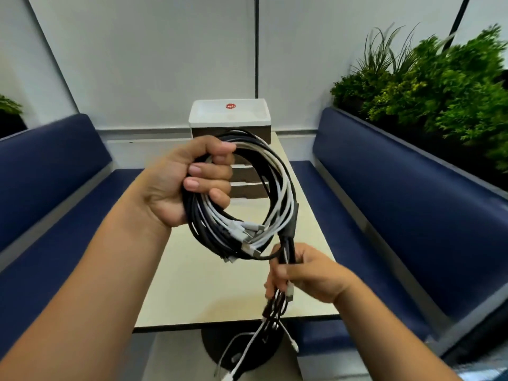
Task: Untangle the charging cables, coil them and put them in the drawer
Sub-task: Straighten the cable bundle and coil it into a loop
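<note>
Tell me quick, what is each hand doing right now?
Left hand: closed, gripping the coil of black and white cables.
Right hand: closed, gripping the loose cable ends that hang below the coil.

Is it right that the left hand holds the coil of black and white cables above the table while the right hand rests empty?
Not quite. The head view shows the right hand is not empty: it grips the loose cable ends hanging from the coil. The left hand does hold that coil above the table.
</note>
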Available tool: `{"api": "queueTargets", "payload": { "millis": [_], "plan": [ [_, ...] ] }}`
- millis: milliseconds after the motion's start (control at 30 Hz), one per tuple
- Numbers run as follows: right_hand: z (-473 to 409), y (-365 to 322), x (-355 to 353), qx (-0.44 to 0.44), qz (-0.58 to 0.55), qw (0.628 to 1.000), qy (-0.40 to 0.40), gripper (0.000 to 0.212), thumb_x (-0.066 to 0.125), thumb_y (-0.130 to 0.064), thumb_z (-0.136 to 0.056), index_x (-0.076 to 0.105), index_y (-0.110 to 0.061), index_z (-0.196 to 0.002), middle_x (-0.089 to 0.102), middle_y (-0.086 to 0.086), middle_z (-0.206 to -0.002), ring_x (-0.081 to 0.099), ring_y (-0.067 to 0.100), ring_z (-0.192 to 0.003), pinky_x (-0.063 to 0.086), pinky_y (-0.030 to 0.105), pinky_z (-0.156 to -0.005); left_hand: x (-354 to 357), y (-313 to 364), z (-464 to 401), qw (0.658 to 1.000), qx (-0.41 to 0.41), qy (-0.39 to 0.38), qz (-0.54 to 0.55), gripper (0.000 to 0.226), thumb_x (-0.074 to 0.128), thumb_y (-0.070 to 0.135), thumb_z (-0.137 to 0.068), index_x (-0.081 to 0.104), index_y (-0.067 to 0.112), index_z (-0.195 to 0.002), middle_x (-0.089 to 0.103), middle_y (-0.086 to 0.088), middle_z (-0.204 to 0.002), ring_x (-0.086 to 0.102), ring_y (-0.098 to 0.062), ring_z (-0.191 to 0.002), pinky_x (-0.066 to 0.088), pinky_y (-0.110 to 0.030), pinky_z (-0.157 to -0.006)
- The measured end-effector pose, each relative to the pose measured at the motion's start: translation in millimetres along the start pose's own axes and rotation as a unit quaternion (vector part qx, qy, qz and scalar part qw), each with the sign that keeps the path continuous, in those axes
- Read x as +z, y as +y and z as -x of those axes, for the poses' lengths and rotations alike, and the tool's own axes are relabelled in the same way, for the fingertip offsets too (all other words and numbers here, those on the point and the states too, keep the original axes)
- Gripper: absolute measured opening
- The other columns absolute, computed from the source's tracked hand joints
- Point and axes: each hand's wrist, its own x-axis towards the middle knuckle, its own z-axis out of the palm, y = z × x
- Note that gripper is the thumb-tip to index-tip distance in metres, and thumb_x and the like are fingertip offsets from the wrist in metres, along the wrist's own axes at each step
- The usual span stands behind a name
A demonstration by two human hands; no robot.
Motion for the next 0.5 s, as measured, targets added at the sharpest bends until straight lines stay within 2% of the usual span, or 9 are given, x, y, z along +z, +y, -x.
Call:
{"api": "queueTargets", "payload": {
  "millis": [67,133,200,267,367,433,500],
  "plan": [
    [4,16,6,0.025,0.002,0.999,0.036,0.016,0.064,-0.023,-0.087,0.062,-0.017,-0.072,0.06,0.006,-0.064,0.068,0.034,-0.079,0.046,0.053,-0.081,-8,8,6,1.0,-0.002,-0.016,0.027,0.023,0.06,0.023,-0.084,0.049,0.019,-0.065,0.022,0.011,-0.043,0.023,-0.005,-0.033,0.036,-0.015,-0.051],
    [7,28,12,0.037,-0.038,0.995,0.086,0.018,0.06,-0.025,-0.091,0.057,-0.013,-0.078,0.061,0.011,-0.067,0.067,0.042,-0.088,0.049,0.044,-0.071,-16,12,10,0.998,-0.003,-0.018,0.061,0.023,0.057,0.024,-0.088,0.051,0.017,-0.067,0.024,0.011,-0.044,0.024,-0.005,-0.035,0.039,-0.016,-0.053],
    [7,34,16,0.047,-0.054,0.988,0.139,0.017,0.055,-0.024,-0.093,0.05,-0.009,-0.087,0.064,0.016,-0.072,0.067,0.044,-0.09,0.051,0.035,-0.062,-22,12,10,0.996,0.006,0.027,0.079,0.026,0.054,0.026,-0.089,0.051,0.018,-0.065,0.026,0.009,-0.041,0.024,-0.005,-0.034,0.04,-0.016,-0.051],
    [6,38,21,0.054,-0.031,0.982,0.178,0.02,0.056,-0.027,-0.093,0.048,-0.008,-0.09,0.06,0.014,-0.067,0.067,0.038,-0.073,0.048,0.028,-0.057,-26,7,6,0.991,0.031,0.103,0.08,0.028,0.054,0.028,-0.087,0.049,0.019,-0.061,0.029,0.009,-0.038,0.028,-0.006,-0.031,0.039,-0.014,-0.048],
    [4,43,30,0.084,-0.026,0.969,0.229,0.026,0.061,-0.033,-0.093,0.051,-0.009,-0.089,0.048,0.008,-0.058,0.048,0.023,-0.046,0.042,0.03,-0.052,-34,-3,-2,0.977,0.065,0.157,0.126,0.026,0.073,0.022,-0.073,0.05,0.018,-0.063,0.033,0.01,-0.041,0.034,-0.004,-0.032,0.042,-0.016,-0.048],
    [0,46,36,0.12,0.031,0.955,0.268,0.025,0.058,-0.034,-0.096,0.052,-0.01,-0.094,0.043,0.002,-0.058,0.037,0.016,-0.045,0.034,0.03,-0.05,-41,-12,-7,0.966,0.085,0.186,0.156,0.03,0.079,0.02,-0.068,0.049,0.019,-0.067,0.036,0.011,-0.045,0.037,-0.003,-0.034,0.044,-0.017,-0.05],
    [-4,42,39,0.153,0.193,0.925,0.29,0.024,0.051,-0.037,-0.099,0.05,-0.013,-0.098,0.045,-0.001,-0.064,0.04,0.015,-0.053,0.033,0.03,-0.053,-46,-22,-13,0.953,0.113,0.234,0.156,0.025,0.069,0.025,-0.082,0.047,0.021,-0.071,0.038,0.012,-0.049,0.039,-0.002,-0.038,0.046,-0.016,-0.053]
  ]
}}
